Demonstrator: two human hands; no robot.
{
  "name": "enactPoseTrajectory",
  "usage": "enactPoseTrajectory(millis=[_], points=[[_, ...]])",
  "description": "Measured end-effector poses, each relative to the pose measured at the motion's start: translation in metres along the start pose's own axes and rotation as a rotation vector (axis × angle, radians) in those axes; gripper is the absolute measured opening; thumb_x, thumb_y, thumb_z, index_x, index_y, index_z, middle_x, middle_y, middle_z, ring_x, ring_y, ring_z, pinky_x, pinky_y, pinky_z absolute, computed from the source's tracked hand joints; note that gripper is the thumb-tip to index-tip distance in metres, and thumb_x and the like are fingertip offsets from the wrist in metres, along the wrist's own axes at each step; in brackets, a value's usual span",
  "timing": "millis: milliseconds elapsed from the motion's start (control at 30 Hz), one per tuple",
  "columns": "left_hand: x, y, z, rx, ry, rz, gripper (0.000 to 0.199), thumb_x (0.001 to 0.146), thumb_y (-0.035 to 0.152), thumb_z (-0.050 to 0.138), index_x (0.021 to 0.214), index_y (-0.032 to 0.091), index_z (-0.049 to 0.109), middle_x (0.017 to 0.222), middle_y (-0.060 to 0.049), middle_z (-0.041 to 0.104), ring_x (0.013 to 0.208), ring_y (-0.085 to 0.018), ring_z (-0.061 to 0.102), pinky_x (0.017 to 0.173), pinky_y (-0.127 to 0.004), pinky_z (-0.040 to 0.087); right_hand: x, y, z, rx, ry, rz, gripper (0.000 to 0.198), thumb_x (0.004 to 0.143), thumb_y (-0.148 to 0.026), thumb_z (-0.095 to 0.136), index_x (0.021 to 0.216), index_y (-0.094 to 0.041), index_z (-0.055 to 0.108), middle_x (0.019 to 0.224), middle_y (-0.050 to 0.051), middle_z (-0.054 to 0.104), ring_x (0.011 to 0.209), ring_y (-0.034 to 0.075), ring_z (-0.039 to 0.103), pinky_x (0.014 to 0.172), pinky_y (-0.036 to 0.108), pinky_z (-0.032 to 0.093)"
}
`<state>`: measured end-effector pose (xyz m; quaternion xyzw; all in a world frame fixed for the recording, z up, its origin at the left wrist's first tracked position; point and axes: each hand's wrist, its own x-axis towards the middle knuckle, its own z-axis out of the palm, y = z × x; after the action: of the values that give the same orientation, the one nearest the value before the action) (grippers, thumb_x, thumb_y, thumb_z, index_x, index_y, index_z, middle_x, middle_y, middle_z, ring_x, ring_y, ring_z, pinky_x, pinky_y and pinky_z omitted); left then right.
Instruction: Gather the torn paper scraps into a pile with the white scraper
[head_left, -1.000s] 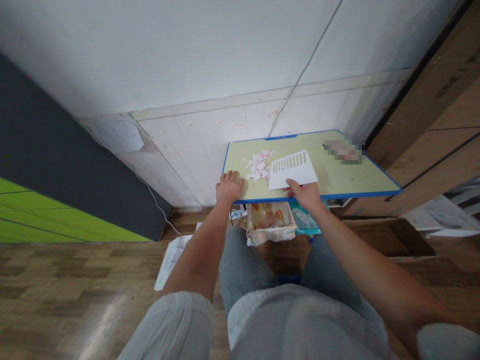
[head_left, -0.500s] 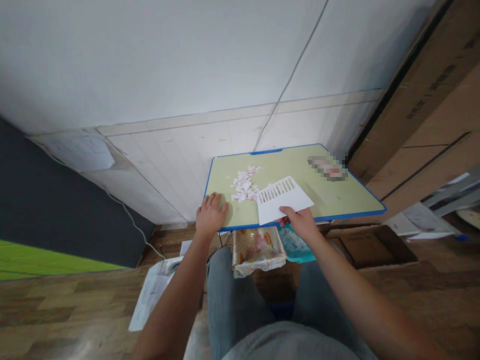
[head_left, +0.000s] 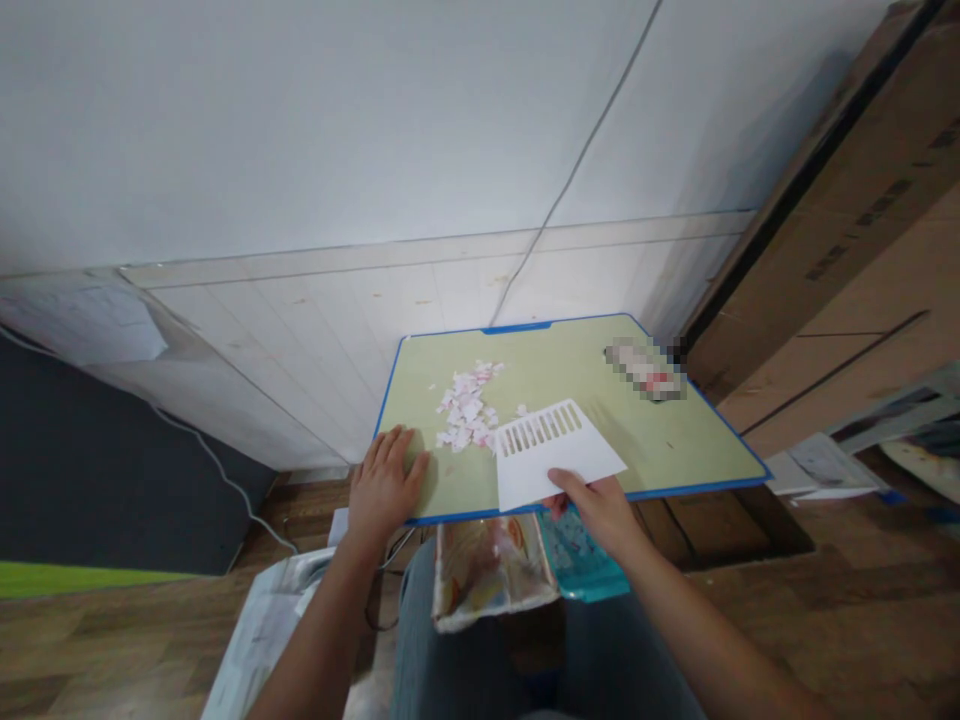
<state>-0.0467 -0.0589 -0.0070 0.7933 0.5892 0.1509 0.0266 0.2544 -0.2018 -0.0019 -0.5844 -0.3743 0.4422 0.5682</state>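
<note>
My right hand (head_left: 596,505) grips the lower edge of a white card with a row of slots (head_left: 559,455), thumb on top. The card is held over the front of a small pale-green table with a blue rim (head_left: 540,370). Left of the card's slotted edge lies a loose heap of small white and pinkish paper scraps (head_left: 466,405). My left hand (head_left: 388,480) rests flat on the table's front left corner, fingers stretched out, with nothing in it. The fingers of my right hand under the card are partly hidden.
Below the table's front edge hang or stand a lined bin (head_left: 495,610) and a turquoise container (head_left: 589,570). A blurred-out item (head_left: 645,370) lies at the table's right. Cardboard boxes (head_left: 847,230) stand to the right, and a white wall (head_left: 337,120) rises behind.
The view has tilted, so the table and bins sit lower in it. Both hands keep their places, the right still holding the slotted card and the left flat on the table.
</note>
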Motion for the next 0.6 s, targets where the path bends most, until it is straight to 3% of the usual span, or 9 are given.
enactPoseTrajectory(millis=[167,367,467,600], points=[[0.032,0.003,-0.011,0.068,-0.037,-0.094,0.048,0.106,0.046,0.057,0.146,0.025,0.074,0.158,-0.015,0.070,0.149,-0.041,0.063,0.130,-0.067,0.046,-0.004,0.000,0.004,0.034,-0.046,0.060,0.046,0.081,-0.068,0.084,0.065,-0.027,0.071,0.060,0.006,0.074,0.050,0.023,0.067,0.053,0.037,0.059],[0.128,0.010,-0.002,0.057,-0.045,-0.197,0.053,0.104,0.037,0.057,0.153,0.019,0.070,0.166,-0.021,0.063,0.156,-0.045,0.056,0.131,-0.070,0.041,-0.001,0.002,0.000,0.032,-0.070,0.102,0.055,0.087,-0.074,0.081,0.060,-0.027,0.070,0.059,0.006,0.072,0.054,0.023,0.068,0.057,0.037,0.060],[0.165,0.012,0.010,0.010,-0.015,-0.206,0.055,0.103,0.033,0.057,0.153,0.014,0.069,0.163,-0.022,0.065,0.153,-0.044,0.058,0.131,-0.062,0.045,-0.003,0.000,-0.003,0.044,-0.073,0.115,0.058,0.090,-0.076,0.080,0.063,-0.026,0.073,0.062,0.006,0.074,0.055,0.022,0.069,0.059,0.036,0.060],[0.176,0.014,0.024,-0.038,0.074,-0.189,0.049,0.104,0.028,0.053,0.145,0.009,0.072,0.156,-0.021,0.069,0.152,-0.038,0.057,0.135,-0.049,0.042,-0.009,-0.007,-0.013,-0.020,-0.058,0.162,0.054,0.096,-0.071,0.080,0.072,-0.023,0.081,0.070,0.008,0.079,0.064,0.024,0.075,0.068,0.036,0.063]])
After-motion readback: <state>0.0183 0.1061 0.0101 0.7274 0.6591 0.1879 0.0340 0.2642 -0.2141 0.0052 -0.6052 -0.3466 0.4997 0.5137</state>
